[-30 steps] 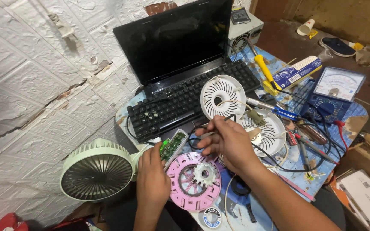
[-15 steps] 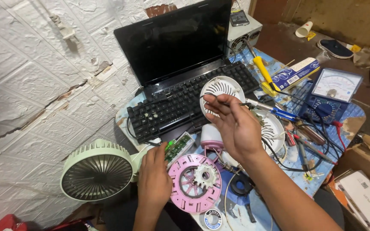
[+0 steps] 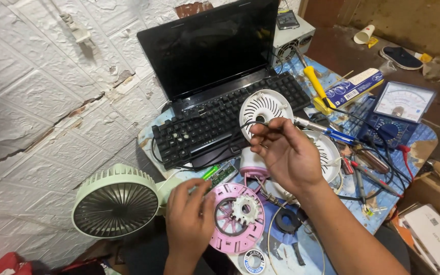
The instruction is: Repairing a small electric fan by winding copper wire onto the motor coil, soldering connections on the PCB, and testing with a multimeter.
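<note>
Head view of a cluttered desk (image 3: pixel 423 140) covered in blue cloth. The landmark is the round pink plastic fan housing (image 3: pixel 236 218) with a white toothed hub, lying flat near the desk's front edge. The left hand (image 3: pixel 188 216) rests on the housing's left rim, its grip curled over the edge; whether it presses shut cannot be told. Above the housing, the right hand (image 3: pixel 286 153) is raised, its grip pinching a thin black wire (image 3: pixel 253 123) between thumb and fingertips. Behind that hand, farther from the housing, a white round slotted fan grille (image 3: pixel 262 106) leans on the black laptop keyboard (image 3: pixel 220 119). Left of the housing stands a pale green round desk fan (image 3: pixel 115 201). Far right of the housing lies a blue analogue multimeter (image 3: pixel 398 109). Just above the housing's left rim lies a small green circuit board (image 3: pixel 220 174).
</note>
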